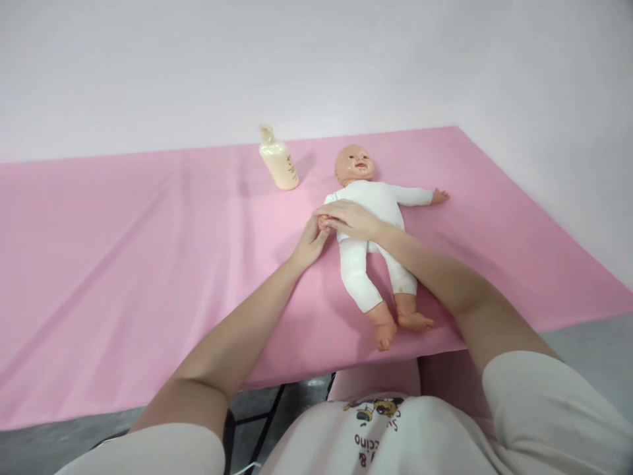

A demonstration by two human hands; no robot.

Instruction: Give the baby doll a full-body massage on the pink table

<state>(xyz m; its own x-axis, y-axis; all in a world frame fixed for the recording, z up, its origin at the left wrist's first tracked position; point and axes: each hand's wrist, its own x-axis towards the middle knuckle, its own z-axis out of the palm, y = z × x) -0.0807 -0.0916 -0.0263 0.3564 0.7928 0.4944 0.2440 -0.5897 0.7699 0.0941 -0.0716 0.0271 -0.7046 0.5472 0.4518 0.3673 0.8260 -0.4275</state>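
A baby doll (pixel 378 218) in a white suit lies on its back on the pink cloth (pixel 123 264), head toward the far wall, bare feet near the front edge. My left hand (pixel 310 243) reaches to the doll's near arm and is closed around its small hand. My right hand (pixel 351 219) lies across the doll's belly, fingers extended flat over that same arm. The doll's other arm sticks out to the right.
A cream pump bottle (pixel 278 161) stands on the cloth behind and left of the doll's head. The pink-covered table ends at a pale wall behind and grey floor (pixel 593 336) at the right and front. Black table legs (pixel 270 422) show below.
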